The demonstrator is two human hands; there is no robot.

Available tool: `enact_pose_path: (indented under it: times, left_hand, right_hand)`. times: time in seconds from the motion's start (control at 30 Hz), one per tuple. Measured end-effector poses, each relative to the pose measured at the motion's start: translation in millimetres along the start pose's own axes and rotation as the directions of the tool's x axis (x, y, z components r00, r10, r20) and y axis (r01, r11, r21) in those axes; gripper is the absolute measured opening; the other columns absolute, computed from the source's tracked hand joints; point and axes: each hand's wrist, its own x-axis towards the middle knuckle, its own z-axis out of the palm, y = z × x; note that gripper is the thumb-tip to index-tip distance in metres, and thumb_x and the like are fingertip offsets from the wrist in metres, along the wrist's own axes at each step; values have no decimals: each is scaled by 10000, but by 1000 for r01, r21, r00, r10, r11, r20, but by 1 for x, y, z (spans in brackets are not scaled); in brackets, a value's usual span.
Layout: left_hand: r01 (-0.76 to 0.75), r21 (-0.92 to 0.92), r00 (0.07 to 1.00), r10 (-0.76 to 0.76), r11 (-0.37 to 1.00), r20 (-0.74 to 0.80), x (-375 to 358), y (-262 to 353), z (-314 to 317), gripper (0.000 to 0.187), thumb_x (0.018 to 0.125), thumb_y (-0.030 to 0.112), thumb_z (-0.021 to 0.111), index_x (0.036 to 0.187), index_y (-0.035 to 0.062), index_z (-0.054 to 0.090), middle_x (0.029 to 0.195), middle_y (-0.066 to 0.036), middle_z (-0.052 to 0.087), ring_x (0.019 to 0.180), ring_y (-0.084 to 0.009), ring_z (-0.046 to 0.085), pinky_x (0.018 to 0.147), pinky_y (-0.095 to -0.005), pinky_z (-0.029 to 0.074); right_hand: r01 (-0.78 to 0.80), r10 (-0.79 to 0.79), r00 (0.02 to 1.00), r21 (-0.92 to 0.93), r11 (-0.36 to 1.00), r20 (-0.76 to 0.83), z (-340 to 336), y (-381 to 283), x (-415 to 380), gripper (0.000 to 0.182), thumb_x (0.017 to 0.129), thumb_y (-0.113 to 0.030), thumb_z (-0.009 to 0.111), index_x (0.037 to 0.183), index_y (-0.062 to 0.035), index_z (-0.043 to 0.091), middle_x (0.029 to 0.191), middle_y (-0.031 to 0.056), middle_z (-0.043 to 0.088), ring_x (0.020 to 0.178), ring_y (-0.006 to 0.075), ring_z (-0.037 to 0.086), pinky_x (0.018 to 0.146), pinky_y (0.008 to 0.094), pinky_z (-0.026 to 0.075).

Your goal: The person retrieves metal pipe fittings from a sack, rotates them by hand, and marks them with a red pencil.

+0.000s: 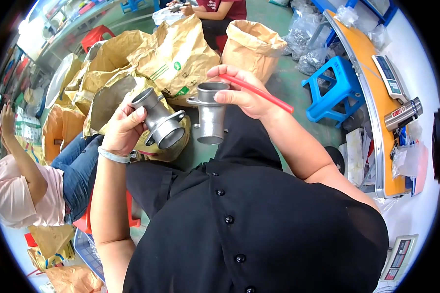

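Note:
My left hand [123, 128] is closed around a grey flanged metal pipe fitting [156, 117], held tilted with its wide open end toward me. In my right hand [242, 93] is a second flanged metal pipe fitting [211, 117], roughly upright and pinched near its upper rim by the thumb. A red stick or tube [266, 97] also lies in the right hand, slanting down across the palm toward the wrist. The two fittings are close together but apart. Some fingers of both hands are hidden behind the parts.
Large brown paper sacks [183, 53] stand in front, with another open sack [254, 41] beyond. To the right are a blue stool [335, 90] and an orange-topped table [362, 63] bearing a scale [388, 75] and steel flask [403, 115]. A seated person [29, 185] is at left, another [225, 12] ahead.

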Motion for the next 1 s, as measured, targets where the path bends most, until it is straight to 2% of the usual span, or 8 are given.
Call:
enact_pose_path:
  times: [0.1,0.2,0.3,0.4,0.7,0.83,0.93,1.0]
  left_hand:
    - [1,14,1000,-1,1000,-15,-4,-5,-3,529,789,238,659,1212,-6,452,1149,-123,553,1053,-211,540,930,-348,407]
    - [13,-25,999,-14,1000,-35,-10,-10,-1,485,790,211,658,1184,0,470,1104,-110,570,997,-196,557,880,-332,431]
    - [9,-111,997,-17,994,-77,-16,-14,6,382,790,171,659,1108,3,527,1001,-76,613,883,-164,591,774,-305,480]
    - [2,-85,997,-8,996,-74,-19,-19,0,388,792,180,658,1109,0,525,1004,-81,612,887,-169,591,779,-316,480]
    - [15,-103,996,-23,995,-82,-22,-22,-1,425,787,168,659,1141,1,495,1031,-86,599,899,-175,588,784,-320,479]
    - [21,-14,996,-23,1000,-86,-24,-27,-6,564,784,252,659,1221,-25,436,1112,-123,573,963,-174,573,750,-236,453]
    - [-3,-130,992,-14,992,-129,-23,-29,2,377,806,151,634,1124,-2,503,1030,-89,600,850,-172,603,747,-297,491]
    - [6,-152,992,-25,988,-125,-24,-33,1,373,812,151,627,1128,-1,500,1028,-91,600,849,-172,603,747,-297,492]
  right_hand:
    - [69,-50,996,-275,959,74,9,-13,-6,534,704,-16,719,1162,-1,446,1098,64,557,1045,118,504,893,266,419]
    - [330,-228,943,-618,714,241,10,-20,-10,571,687,-56,744,1178,14,460,1122,72,532,1057,129,495,898,272,412]
    - [398,-291,917,-625,672,271,8,-21,-11,575,683,-75,750,1176,16,469,1114,76,532,1052,135,497,904,279,408]
    - [334,-243,942,-581,742,232,10,-24,-15,557,685,-83,749,1162,18,480,1115,77,532,1053,142,498,909,284,404]
    - [346,-274,938,-509,788,214,6,-13,-13,561,682,-74,752,1153,18,460,1090,91,535,1016,158,516,878,282,429]
    - [156,-131,987,-359,920,93,6,-10,-13,525,711,-8,714,1163,0,449,1089,48,547,1012,104,513,885,258,416]
    - [72,-79,997,-214,974,-25,4,-6,-10,491,718,-5,704,1144,-8,461,1063,43,558,989,105,520,877,260,420]
    - [44,-63,989,-141,989,-131,-2,3,-6,452,728,-5,687,1129,-12,479,1010,47,581,940,112,542,843,260,430]
